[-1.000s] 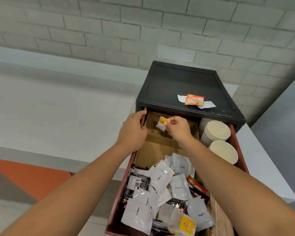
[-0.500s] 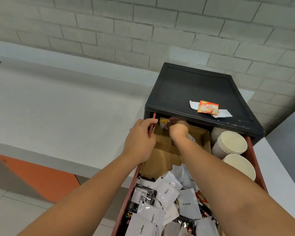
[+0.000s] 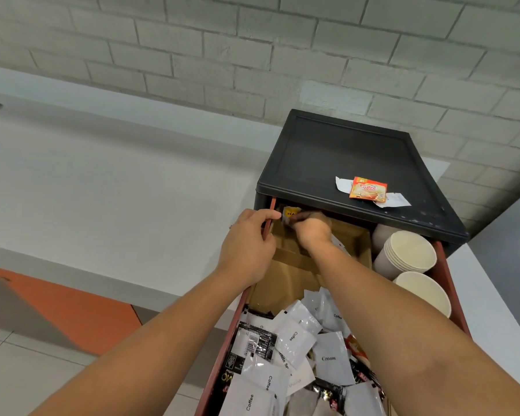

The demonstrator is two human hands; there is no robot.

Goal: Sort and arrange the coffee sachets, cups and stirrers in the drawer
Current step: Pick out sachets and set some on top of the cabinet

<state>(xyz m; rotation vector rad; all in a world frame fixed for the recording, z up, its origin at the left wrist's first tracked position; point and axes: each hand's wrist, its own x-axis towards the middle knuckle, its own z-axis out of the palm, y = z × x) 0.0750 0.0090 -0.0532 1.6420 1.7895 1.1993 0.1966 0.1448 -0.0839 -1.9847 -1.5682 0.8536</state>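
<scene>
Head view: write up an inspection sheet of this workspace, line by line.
Surface: drawer pulled out of a black cabinet; bare cardboard compartments towards its back.
Job's things: loose pile of sachets at the near end; stacked cups and a single cup on the right; stirrers not visible.
Clutter: orange sachet lying on white paper on the cabinet top.
Hands: left hand grips the drawer's left wall; right hand pinches a tea sachet at the back left corner.
Cables: nothing seen.
Surroundings: white counter, brick wall, orange floor patch.
</scene>
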